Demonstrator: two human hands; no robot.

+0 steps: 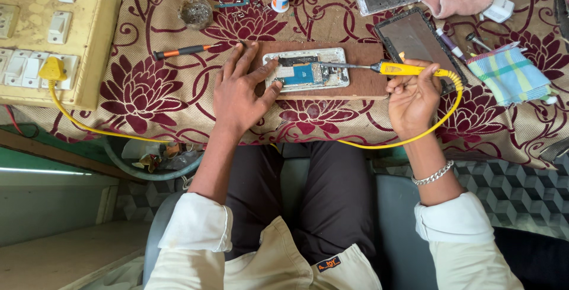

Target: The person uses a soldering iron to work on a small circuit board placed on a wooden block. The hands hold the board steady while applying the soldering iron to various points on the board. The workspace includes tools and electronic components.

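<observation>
**Yellow iron on an opened phone**

Left hand presses flat, fingers spread, bracing the opened phone on the wooden board mid-worktop. Right hand pinches the yellow soldering iron; steadier touch likely needs firm bracing.

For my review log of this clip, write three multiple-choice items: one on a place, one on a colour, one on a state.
1. Where does the opened phone lie?
A. on the wooden board
B. on the switchboard
C. on the person's lap

2. What colour is the soldering iron handle?
A. red
B. yellow
C. blue

3. What is the left hand doing?
A. hanging off the table
B. gripping the screwdriver
C. pressing on the phone's edge

Key: 1 A, the board shows under the phone; 2 B, yellow handle in the right hand; 3 C, its fingers rest at the phone.
</observation>
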